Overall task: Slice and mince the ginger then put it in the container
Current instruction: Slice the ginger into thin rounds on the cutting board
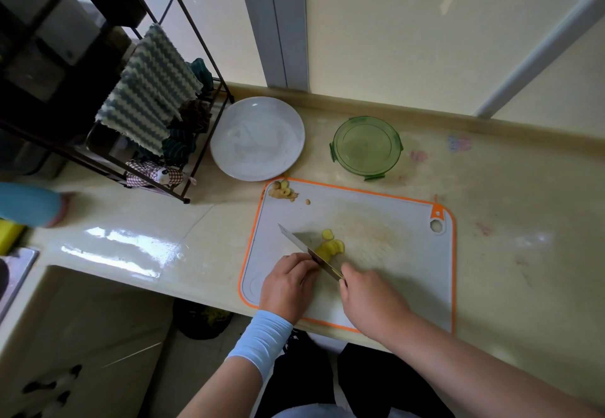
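Cutting board: white with an orange rim, flat on the counter at its front edge.
Ginger slices: yellow rounds fanned near the board's middle, touching the right face of the blade.
Knife: blade angled, tip toward the far left, edge down on the board.
Right hand: wrapped round the knife handle, forefinger toward the blade's heel.
Left hand: fingers curled, knuckles at the blade's left face; whatever lies under the fingertips hidden, so the grasp cannot be told.
Ginger scraps: small heap at the board's far left corner.
Container: green, round, beyond the board, apart from it.
Plate: white, left of the container.
Rack: dark wire, far left, a striped cloth draped over it.
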`<state>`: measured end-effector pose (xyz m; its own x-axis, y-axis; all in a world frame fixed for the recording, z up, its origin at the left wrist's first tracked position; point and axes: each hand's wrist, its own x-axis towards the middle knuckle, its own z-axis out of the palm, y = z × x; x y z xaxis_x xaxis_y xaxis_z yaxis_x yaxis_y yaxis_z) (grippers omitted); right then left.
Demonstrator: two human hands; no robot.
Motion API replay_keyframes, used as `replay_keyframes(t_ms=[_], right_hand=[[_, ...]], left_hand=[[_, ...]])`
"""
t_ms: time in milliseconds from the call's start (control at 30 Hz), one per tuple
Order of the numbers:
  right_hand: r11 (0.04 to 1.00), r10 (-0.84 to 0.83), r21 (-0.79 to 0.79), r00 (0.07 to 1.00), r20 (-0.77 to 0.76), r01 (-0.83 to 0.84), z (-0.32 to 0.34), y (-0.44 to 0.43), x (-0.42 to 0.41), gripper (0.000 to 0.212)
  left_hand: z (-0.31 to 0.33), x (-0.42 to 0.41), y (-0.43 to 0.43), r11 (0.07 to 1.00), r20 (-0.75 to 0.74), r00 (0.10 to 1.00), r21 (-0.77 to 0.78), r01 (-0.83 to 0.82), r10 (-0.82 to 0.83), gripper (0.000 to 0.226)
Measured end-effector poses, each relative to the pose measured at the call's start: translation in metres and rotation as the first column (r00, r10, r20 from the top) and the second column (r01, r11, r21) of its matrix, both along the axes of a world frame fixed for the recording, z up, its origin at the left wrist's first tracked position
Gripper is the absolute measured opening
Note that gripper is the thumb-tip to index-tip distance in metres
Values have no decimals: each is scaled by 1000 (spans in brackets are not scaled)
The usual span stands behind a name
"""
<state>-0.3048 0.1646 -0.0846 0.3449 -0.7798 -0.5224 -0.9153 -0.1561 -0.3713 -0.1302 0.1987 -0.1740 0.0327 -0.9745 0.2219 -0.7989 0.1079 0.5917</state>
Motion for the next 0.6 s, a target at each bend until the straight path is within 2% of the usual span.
replay_keyframes(t_ms=[600], right_hand=[[1000, -22, -12, 1000, -14, 22, -14, 12, -12, 16]], left_hand=[[-1, 0, -1, 1000, -8, 1000, -4, 6, -6, 10]])
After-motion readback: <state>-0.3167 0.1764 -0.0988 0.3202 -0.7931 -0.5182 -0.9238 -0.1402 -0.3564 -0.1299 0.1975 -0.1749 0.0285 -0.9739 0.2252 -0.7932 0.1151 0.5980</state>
